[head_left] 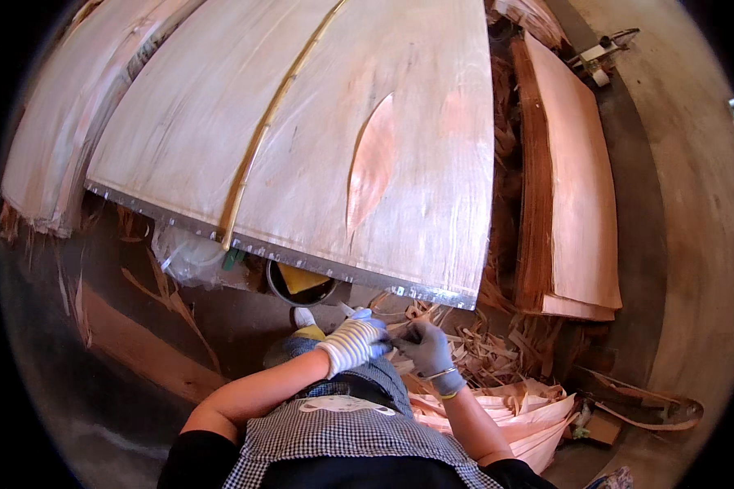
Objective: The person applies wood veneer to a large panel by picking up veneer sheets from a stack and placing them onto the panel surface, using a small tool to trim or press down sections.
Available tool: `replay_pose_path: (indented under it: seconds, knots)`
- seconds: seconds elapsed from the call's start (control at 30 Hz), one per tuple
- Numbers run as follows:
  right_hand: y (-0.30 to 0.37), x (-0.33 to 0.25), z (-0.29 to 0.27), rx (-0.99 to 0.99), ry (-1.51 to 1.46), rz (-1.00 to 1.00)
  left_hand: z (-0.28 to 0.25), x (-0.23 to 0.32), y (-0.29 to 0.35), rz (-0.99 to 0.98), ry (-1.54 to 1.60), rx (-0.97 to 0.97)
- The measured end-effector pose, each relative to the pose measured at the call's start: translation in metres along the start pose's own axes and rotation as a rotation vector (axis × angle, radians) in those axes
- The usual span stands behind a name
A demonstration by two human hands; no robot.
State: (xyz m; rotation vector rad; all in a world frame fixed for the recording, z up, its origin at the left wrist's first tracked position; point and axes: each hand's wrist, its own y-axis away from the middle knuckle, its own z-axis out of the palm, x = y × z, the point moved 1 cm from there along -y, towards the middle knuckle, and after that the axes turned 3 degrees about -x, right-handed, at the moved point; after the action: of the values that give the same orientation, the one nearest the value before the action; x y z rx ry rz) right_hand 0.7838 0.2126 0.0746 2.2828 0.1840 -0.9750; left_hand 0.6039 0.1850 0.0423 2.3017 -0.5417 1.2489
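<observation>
My left hand [357,341], in a white-and-grey striped glove with blue-grey fingers, is held in front of my lap, below the table's near edge. Its fingers are closed, and a small pale tip shows beyond them. Close against it on the right is my right hand [426,349] in a grey glove, fingers curled in a pinch. What either hand holds is too small and dark to make out. Ahead of them a broad pale wood veneer sheet [302,179] covers the table. On it are a leaf-shaped, pinkish veneer piece [373,159] and a long thin bamboo rod [261,130].
A tall veneer stack [575,179] stands right of the table; more veneer sheets [73,114] lie at the left. Under the near edge sits a dark bucket [302,285] with something yellow. Veneer scraps [485,350] litter the floor, beside folded pinkish sheets [506,424] at my right.
</observation>
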Motion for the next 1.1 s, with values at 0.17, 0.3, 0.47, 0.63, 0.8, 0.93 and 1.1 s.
replay_pose_path:
  seconds: [0.17, 0.3, 0.47, 0.63, 0.8, 0.93, 1.1]
  knots:
    - [0.015, 0.001, -0.012, -0.008, -1.093, 0.112, -0.014, 0.038, -0.003, -0.095, 0.416, 0.252]
    - [0.011, 0.011, -0.021, -0.014, -1.485, 0.114, -0.019, 0.058, -0.027, -0.013, 0.130, 0.289]
    - [-0.028, 0.067, -0.144, 0.237, -1.583, -0.006, 0.000, 0.055, -0.070, 0.198, -0.501, -0.151]
    - [-0.079, 0.070, -0.303, 0.988, -0.842, -0.223, -0.036, 0.041, -0.135, 0.165, -0.464, -0.119]
    - [-0.216, 0.036, -0.309, 0.293, -0.423, -0.114, -0.129, 0.010, -0.231, -0.140, -0.232, 0.245]
    - [-0.337, -0.010, -0.295, -0.028, -0.053, 0.014, -0.167, -0.042, -0.294, -0.313, -0.269, 0.534]
    - [-0.453, -0.035, -0.278, -0.146, -0.237, -0.081, -0.211, -0.051, -0.360, -0.459, -0.560, 0.833]
